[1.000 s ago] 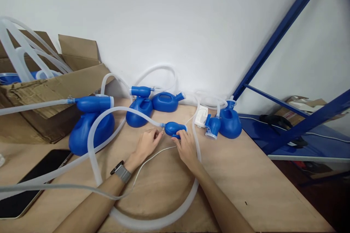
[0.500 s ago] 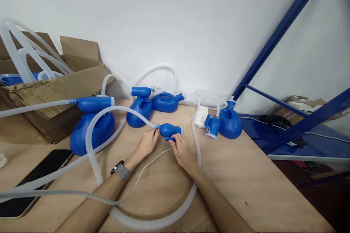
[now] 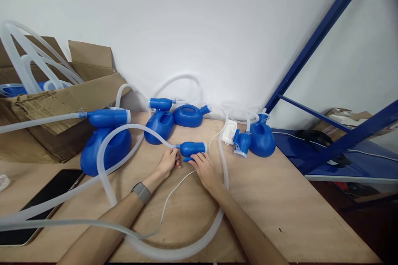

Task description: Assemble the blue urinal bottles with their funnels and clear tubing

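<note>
Between your hands lies a small blue plastic funnel-shaped connector with a white rim (image 3: pixel 192 148), resting on its side on the wooden worktop (image 3: pixel 280 198), wide end pointing right. Its narrow left end is joined to a translucent white flexible hose (image 3: pixel 124 129), which arches up and leftward from it, curves down over the worktop, and sweeps round in a wide loop near you.

Fingertips of the left hand (image 3: pixel 168 161) tucked out of sight under the blue connector (image 3: pixel 192 148), grip impossible to judge. Phone (image 3: pixel 37 203) crossed by clear tubing (image 3: pixel 108 186) and cut off at the left edge. Contents of the cardboard box (image 3: pixel 62 103) mostly hidden behind its flaps.
</note>
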The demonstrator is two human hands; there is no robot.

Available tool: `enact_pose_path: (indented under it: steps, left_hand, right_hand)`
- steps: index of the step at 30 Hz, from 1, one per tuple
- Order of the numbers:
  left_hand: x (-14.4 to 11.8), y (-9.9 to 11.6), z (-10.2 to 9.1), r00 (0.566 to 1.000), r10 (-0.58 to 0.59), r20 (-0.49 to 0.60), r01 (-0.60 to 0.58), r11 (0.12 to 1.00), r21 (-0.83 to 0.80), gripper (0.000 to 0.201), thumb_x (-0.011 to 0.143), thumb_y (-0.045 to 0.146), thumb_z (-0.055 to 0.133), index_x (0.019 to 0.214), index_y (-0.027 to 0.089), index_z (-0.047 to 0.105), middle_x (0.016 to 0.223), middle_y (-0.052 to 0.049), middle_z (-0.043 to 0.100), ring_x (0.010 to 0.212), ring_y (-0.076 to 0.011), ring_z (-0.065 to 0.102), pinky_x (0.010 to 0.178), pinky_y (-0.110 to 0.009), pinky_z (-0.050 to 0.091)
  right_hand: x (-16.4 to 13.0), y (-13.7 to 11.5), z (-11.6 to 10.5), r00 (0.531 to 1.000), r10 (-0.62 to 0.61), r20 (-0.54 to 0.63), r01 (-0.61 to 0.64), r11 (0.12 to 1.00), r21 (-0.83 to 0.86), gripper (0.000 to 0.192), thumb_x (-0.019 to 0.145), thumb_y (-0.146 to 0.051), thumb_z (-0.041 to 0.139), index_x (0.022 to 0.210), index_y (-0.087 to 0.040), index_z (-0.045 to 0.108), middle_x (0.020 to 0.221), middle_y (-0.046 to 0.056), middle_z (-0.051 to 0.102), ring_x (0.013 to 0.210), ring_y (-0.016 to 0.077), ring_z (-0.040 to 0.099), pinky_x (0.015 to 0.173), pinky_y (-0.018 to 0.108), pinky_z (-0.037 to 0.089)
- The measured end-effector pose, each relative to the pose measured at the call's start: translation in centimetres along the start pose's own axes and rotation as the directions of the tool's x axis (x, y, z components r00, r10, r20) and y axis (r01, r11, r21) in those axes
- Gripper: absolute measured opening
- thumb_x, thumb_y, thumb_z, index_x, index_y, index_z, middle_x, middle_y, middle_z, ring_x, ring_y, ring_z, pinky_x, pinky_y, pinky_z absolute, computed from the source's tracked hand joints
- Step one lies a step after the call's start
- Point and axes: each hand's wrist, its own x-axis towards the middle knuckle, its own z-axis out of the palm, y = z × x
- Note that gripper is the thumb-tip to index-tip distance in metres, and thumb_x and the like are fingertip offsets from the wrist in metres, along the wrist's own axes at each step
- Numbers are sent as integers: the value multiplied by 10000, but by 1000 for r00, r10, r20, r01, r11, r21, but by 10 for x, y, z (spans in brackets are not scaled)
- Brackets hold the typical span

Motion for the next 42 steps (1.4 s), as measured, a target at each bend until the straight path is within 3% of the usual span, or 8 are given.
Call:
enact_pose_path:
  steps: [7,11,15,21,26,29,37,42]
  left_hand:
    - [8,-3,-2,987,-162,-12,152,949,-277,331,987,302,583,696,175,489,553,81,441,438,-60,451,463,-184,462]
    - [17,-8,-6,975,-222,-15,204,918,-341,227,1013,353,622,962,133,633,778,24,609,576,-79,554,529,-211,507]
    - [22,-11,-10,973,-228,-23,208,921,-330,259,1007,362,633,1136,138,645,983,-39,675,741,-127,649,629,-266,576]
    - [21,-13,-6,987,-157,-31,149,971,-187,277,1007,392,628,1114,138,650,978,-39,680,759,-137,655,671,-295,583]
    - [11,-9,1,999,23,-25,-21,996,88,361,1014,305,559,683,163,580,528,48,537,461,-113,526,531,-244,443]
    - [6,-3,2,988,153,-9,-145,957,251,396,980,228,522,585,204,528,408,44,478,418,-143,499,544,-263,385]
    - [-1,4,-2,944,323,64,-316,836,449,339,1023,370,433,784,214,615,549,16,591,552,-206,597,652,-298,444]
    - [4,-1,-2,939,341,36,-310,799,515,335,1011,357,439,807,196,650,721,-46,698,743,-239,670,751,-313,476]
  right_hand:
    - [1,-1,4,997,-59,51,65,991,-121,331,1088,-403,430,1109,-245,720,991,90,731,924,266,607,900,407,510]
    - [2,-5,-2,992,-107,70,117,980,-160,337,1089,-390,430,1089,-233,728,965,101,740,976,288,609,860,406,514]
    - [4,-9,-9,994,-89,67,98,986,-136,296,1075,-379,481,1014,-236,734,937,107,734,972,291,605,762,384,497]
    - [6,-7,-11,995,-79,59,86,990,-116,273,1059,-400,523,990,-248,740,889,92,736,928,280,612,766,378,480]
    - [5,-2,-14,999,6,-32,-8,999,-46,347,1075,-444,467,1074,-246,752,990,81,786,903,274,649,804,393,503]
    - [5,1,-18,994,63,-92,-57,996,72,360,1077,-454,468,1069,-241,758,1021,73,798,902,269,681,839,395,522]
    - [1,2,-17,981,124,-152,-100,983,155,403,1068,-509,468,1029,-243,769,1004,74,806,922,261,739,842,387,553]
    - [-2,1,-15,982,26,-187,-12,997,79,368,1042,-512,535,1025,-229,770,951,63,812,841,241,745,783,348,546]
